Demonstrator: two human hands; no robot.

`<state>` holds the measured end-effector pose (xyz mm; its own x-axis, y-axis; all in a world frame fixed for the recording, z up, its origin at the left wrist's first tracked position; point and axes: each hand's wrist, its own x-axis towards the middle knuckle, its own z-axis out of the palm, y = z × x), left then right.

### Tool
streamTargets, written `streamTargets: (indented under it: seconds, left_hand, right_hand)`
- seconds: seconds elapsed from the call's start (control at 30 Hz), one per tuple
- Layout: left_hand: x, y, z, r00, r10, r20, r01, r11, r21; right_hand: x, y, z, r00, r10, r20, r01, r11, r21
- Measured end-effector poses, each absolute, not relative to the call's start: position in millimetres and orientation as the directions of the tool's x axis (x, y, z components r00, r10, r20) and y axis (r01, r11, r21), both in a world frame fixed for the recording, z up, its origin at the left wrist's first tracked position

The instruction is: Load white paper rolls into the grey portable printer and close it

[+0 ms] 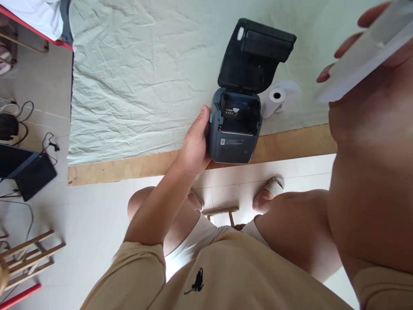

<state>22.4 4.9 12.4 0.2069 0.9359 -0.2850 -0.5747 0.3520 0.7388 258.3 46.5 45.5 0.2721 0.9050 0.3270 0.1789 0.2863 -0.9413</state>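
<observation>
My left hand [195,144] is wrapped round the left side of a small dark portable printer [235,148] at the table's front edge. The printer's black lid [247,64] stands swung open, away from me, and its paper compartment shows no roll inside. Just right of the printer, a small white paper roll [270,103] rests on the cloth, with a loose end curling out beside it. At the upper right, my right hand [400,64] grips a long white piece [364,60] that looks like paper, its fingers partly hidden behind it. Motion blurs it somewhat.
A pale green wrinkled cloth [135,82] covers the table, whose wooden front edge [129,171] is bare. On the floor to the left are a black device [35,176], cables and a wooden stool [32,258]. My legs are below the table edge.
</observation>
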Motion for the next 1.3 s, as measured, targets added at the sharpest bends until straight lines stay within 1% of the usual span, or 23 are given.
streamTargets:
  seconds: [0.03,0.07,0.13,0.17,0.23,0.3,0.37,0.4,0.5,0.63,0.7,0.73,0.8,0.83,0.87,0.93,0.97,1.0,1.03,1.1,1.17,1.23,1.3]
  left_hand:
    - [22,5,12,0.193,0.937,-0.29,-0.57,0.347,0.745]
    - [22,5,11,0.176,0.94,-0.292,-0.566,0.339,0.752]
    - [22,6,9,0.147,0.945,-0.293,-0.561,0.324,0.762]
    - [22,6,9,0.14,0.946,-0.294,-0.557,0.32,0.766]
    - [23,6,9,0.129,0.946,-0.298,-0.548,0.319,0.773]
    - [23,6,10,0.129,0.941,-0.312,-0.534,0.331,0.778]
    - [23,6,11,0.136,0.934,-0.329,-0.52,0.35,0.779]
    - [23,7,11,0.137,0.932,-0.336,-0.514,0.357,0.78]
    - [23,7,12,0.128,0.933,-0.337,-0.509,0.353,0.785]
    - [23,6,12,0.13,0.939,-0.318,-0.513,0.338,0.789]
    - [23,6,11,0.123,0.943,-0.311,-0.509,0.329,0.796]
    - [23,5,10,0.116,0.944,-0.309,-0.506,0.324,0.8]
    - [23,5,8,0.097,0.948,-0.303,-0.503,0.309,0.807]
    - [23,5,7,0.087,0.95,-0.3,-0.504,0.302,0.81]
    - [23,5,7,0.079,0.951,-0.298,-0.505,0.296,0.811]
    - [24,5,6,0.076,0.952,-0.298,-0.511,0.294,0.808]
    - [24,5,6,0.079,0.951,-0.298,-0.515,0.295,0.805]
    - [24,4,6,0.084,0.951,-0.297,-0.52,0.296,0.801]
    - [24,4,6,0.085,0.952,-0.294,-0.526,0.294,0.798]
    - [25,3,6,0.08,0.953,-0.291,-0.532,0.288,0.796]
    - [26,3,6,0.064,0.952,-0.299,-0.534,0.286,0.796]
    - [26,3,6,0.051,0.947,-0.317,-0.537,0.294,0.791]
    - [25,3,7,0.053,0.94,-0.336,-0.54,0.31,0.782]
  right_hand:
    - [267,53,35,0.361,0.884,0.298,0.17,0.252,-0.953]
    - [276,59,25,0.383,0.877,0.291,0.219,0.219,-0.951]
    - [291,66,5,0.463,0.809,0.362,0.335,0.218,-0.917]
    - [297,68,-3,0.457,0.791,0.405,0.412,0.216,-0.886]
    - [307,67,-13,0.385,0.779,0.495,0.574,0.218,-0.789]
    - [314,64,-17,0.26,0.787,0.559,0.715,0.232,-0.659]
    - [316,60,-14,0.174,0.79,0.588,0.789,0.245,-0.563]
    - [315,59,-12,0.156,0.796,0.586,0.807,0.239,-0.539]
    - [306,56,-1,0.17,0.846,0.505,0.843,0.14,-0.519]
    - [290,56,11,0.305,0.919,0.249,0.864,-0.157,-0.479]
    - [289,55,13,0.361,0.919,0.159,0.845,-0.251,-0.472]
    - [291,55,12,0.358,0.923,0.141,0.835,-0.249,-0.49]
    - [297,52,10,0.274,0.942,0.194,0.825,-0.127,-0.55]
    - [301,51,9,0.205,0.939,0.275,0.824,-0.014,-0.566]
    - [304,48,8,0.13,0.915,0.382,0.826,0.113,-0.552]
    - [304,43,10,-0.018,0.798,0.602,0.832,0.346,-0.434]
    - [300,40,13,-0.086,0.736,0.671,0.825,0.43,-0.366]
    - [293,37,16,-0.15,0.694,0.704,0.81,0.495,-0.315]
    - [284,34,20,-0.21,0.678,0.704,0.788,0.543,-0.289]
    - [263,29,26,-0.292,0.726,0.623,0.753,0.576,-0.317]
    - [246,29,28,-0.293,0.837,0.462,0.793,0.482,-0.371]
    - [238,33,29,-0.229,0.924,0.307,0.859,0.34,-0.383]
    - [237,38,29,-0.162,0.962,0.221,0.895,0.238,-0.378]
